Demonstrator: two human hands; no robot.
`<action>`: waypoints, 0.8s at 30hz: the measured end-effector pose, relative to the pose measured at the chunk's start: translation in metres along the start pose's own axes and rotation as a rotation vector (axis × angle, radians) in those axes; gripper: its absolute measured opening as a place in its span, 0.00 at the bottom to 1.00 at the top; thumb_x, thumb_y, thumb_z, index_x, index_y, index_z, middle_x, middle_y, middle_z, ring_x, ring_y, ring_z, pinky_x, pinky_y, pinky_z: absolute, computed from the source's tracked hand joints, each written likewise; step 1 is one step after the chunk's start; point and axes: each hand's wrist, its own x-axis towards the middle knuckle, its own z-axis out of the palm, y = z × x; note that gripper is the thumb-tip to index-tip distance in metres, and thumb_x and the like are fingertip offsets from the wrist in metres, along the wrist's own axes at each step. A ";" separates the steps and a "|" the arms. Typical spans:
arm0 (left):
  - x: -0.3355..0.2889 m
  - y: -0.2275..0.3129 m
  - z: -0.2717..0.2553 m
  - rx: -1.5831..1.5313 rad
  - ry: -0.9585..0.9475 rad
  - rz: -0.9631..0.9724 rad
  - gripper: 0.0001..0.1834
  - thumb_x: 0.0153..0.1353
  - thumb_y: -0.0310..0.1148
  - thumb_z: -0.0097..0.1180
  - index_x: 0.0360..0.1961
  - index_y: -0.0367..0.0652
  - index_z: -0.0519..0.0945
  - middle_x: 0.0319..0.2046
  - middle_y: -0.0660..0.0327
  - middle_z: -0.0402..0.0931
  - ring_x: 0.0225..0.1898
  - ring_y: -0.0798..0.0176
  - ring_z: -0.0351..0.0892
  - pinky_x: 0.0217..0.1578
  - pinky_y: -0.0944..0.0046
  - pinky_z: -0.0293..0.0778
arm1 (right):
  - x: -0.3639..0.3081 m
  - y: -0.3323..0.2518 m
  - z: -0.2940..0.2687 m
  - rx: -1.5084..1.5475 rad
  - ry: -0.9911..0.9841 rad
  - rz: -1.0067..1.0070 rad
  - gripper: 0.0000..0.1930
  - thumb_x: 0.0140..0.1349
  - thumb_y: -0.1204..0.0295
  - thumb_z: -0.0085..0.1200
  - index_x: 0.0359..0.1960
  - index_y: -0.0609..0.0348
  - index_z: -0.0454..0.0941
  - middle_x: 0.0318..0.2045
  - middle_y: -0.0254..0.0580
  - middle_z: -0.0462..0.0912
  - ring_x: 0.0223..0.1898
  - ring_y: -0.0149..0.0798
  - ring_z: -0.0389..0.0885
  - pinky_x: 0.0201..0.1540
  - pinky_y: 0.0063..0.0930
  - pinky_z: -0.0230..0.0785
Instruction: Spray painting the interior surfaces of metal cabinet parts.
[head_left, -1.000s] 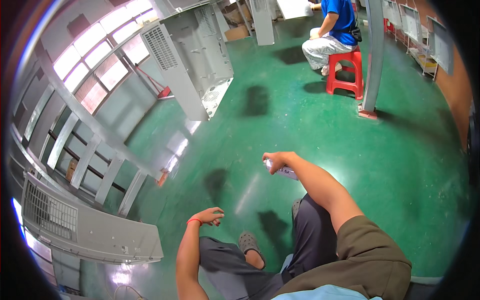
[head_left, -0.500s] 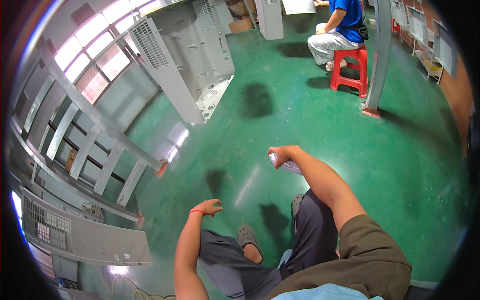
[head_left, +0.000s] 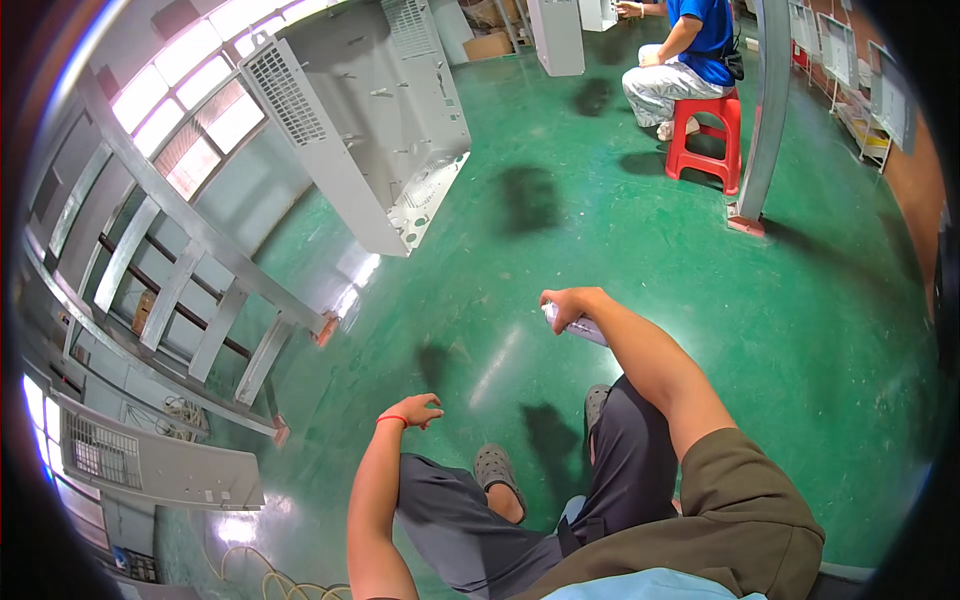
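Note:
My right hand (head_left: pixel 570 306) is wrapped round a slim, pale silvery-purple spray can (head_left: pixel 588 331), tilted out in front of my right knee. Its index finger lies over the can's top end. Out over the floor beside my left knee, my left hand (head_left: pixel 415 411) holds nothing; its fingers are loosely bent and apart. A red band circles that wrist. Ahead and to the left, a large grey metal cabinet shell (head_left: pixel 375 140) with slotted vents stands tilted, its hollow side facing right. Neither hand touches it.
A grey vented panel (head_left: pixel 190 477) is at lower left, near a metal frame (head_left: pixel 215 250) with slanted bars. A coiled hose (head_left: pixel 270 578) lies below. Far right, a person in blue (head_left: pixel 690 60) sits on a red stool (head_left: pixel 705 145) beside a steel post (head_left: pixel 763 120).
The vented panel at lower left has shifted left, and the cabinet shell appears turned slightly. The seated person's raised hand and the white piece by it have moved. My hands keep nearly the same pose.

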 end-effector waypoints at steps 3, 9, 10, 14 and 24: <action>0.003 0.008 -0.003 0.012 0.002 0.013 0.30 0.72 0.53 0.60 0.68 0.49 0.77 0.36 0.57 0.88 0.35 0.63 0.88 0.44 0.57 0.80 | 0.005 0.010 -0.001 0.008 0.004 -0.010 0.49 0.50 0.56 0.78 0.76 0.31 0.64 0.59 0.46 0.86 0.56 0.52 0.88 0.55 0.54 0.81; 0.005 0.013 -0.003 0.007 0.010 0.015 0.30 0.71 0.53 0.61 0.68 0.49 0.77 0.36 0.57 0.88 0.35 0.63 0.88 0.45 0.57 0.80 | 0.011 0.016 -0.001 0.000 0.005 -0.020 0.50 0.50 0.57 0.78 0.76 0.31 0.64 0.59 0.47 0.86 0.55 0.53 0.88 0.55 0.54 0.81; 0.006 0.011 -0.002 0.004 0.011 0.011 0.30 0.71 0.53 0.61 0.68 0.48 0.77 0.35 0.57 0.88 0.35 0.63 0.88 0.45 0.57 0.80 | 0.010 0.015 -0.002 0.001 0.000 -0.020 0.50 0.50 0.57 0.78 0.76 0.31 0.64 0.59 0.47 0.86 0.55 0.53 0.88 0.55 0.53 0.81; 0.008 0.010 -0.002 -0.012 0.007 0.015 0.30 0.71 0.52 0.61 0.68 0.48 0.77 0.35 0.56 0.88 0.35 0.63 0.88 0.46 0.56 0.80 | 0.008 0.014 -0.005 0.001 0.002 -0.015 0.49 0.50 0.57 0.78 0.76 0.31 0.64 0.58 0.47 0.87 0.54 0.53 0.89 0.54 0.53 0.82; 0.018 0.021 -0.003 -0.018 0.010 0.029 0.30 0.72 0.52 0.61 0.68 0.47 0.77 0.35 0.56 0.88 0.35 0.62 0.89 0.46 0.56 0.80 | 0.006 0.025 -0.013 -0.013 -0.003 0.010 0.49 0.49 0.56 0.78 0.75 0.31 0.65 0.57 0.46 0.87 0.53 0.51 0.89 0.54 0.52 0.82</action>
